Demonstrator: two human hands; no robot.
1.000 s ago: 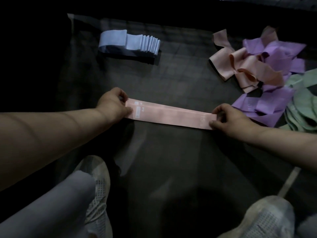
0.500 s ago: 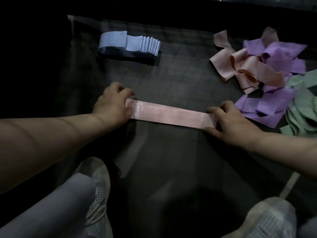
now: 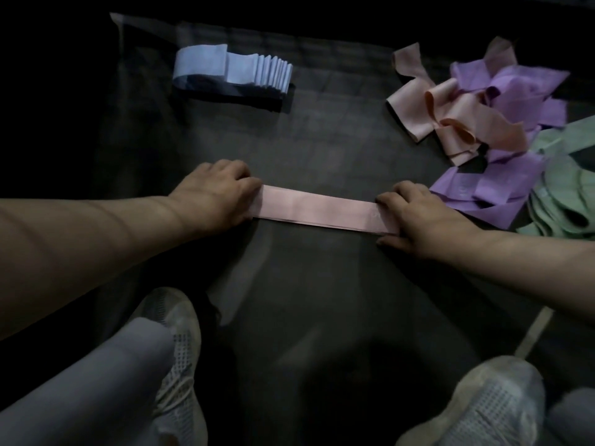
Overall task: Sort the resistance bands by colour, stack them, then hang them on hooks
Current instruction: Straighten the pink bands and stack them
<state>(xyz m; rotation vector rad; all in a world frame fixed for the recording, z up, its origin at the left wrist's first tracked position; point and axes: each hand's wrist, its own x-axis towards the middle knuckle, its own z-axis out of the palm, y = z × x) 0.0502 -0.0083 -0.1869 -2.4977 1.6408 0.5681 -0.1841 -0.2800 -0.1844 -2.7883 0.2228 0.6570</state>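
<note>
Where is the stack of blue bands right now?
In the head view, the blue stack lies upper left on the dark mat, beyond the left hand gripping the pink band, far left of the loose mixed pile.

Both ends of the pink band (image 3: 318,209) lie hidden under the left hand (image 3: 215,194) and the right hand (image 3: 418,217), so whether the fingers pinch it or only press on it cannot be told. Its near edge looks layered, but the count is unclear. A faint mark near its right end is too blurred to read, as is the print on the purple bands (image 3: 502,188), which lie partly buried under the loose pink bands (image 3: 463,114). The green bands (image 3: 563,188) are cut off by the right edge. The blue stack (image 3: 238,67) fades into shadow below. A trouser leg (image 3: 96,381) covers part of the left shoe (image 3: 180,320); the right shoe (image 3: 483,403) is cropped at the bottom edge.
</note>
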